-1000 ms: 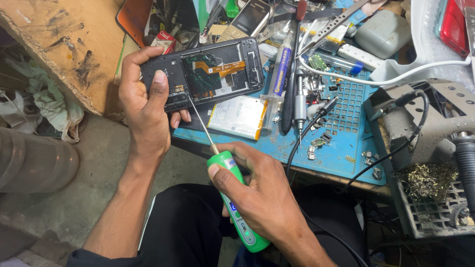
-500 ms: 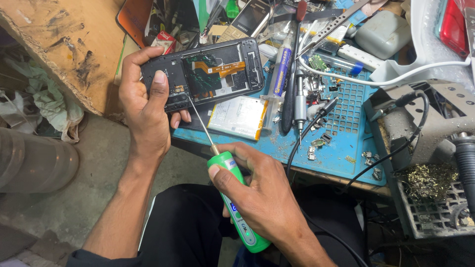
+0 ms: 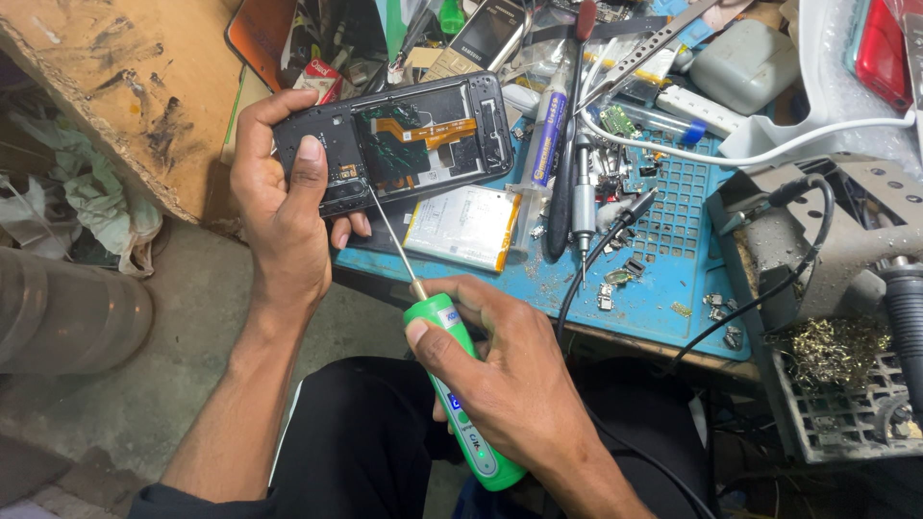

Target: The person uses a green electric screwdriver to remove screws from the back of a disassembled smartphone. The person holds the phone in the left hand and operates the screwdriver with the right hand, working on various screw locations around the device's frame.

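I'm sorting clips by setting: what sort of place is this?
Most likely a phone repair bench. The left hand holds an opened phone, the right hand works a green screwdriver into it, and a loose battery lies on a blue mat among small parts.

You have two hands in view: your left hand (image 3: 284,207) grips one opened black phone (image 3: 404,144), and your right hand (image 3: 510,370) wraps one green-handled screwdriver (image 3: 452,375). Just beyond the right hand's knuckles lies one flat silver battery (image 3: 464,227) on one blue work mat (image 3: 663,279). Farther out from your right hand you have one syringe-style tube (image 3: 548,135), one slim metal precision driver (image 3: 583,197) and one pair of tweezers (image 3: 654,43). Above your left hand sits one more phone (image 3: 481,34), a keypad type. Small loose metal parts near the right hand are too many and too tiny to count.
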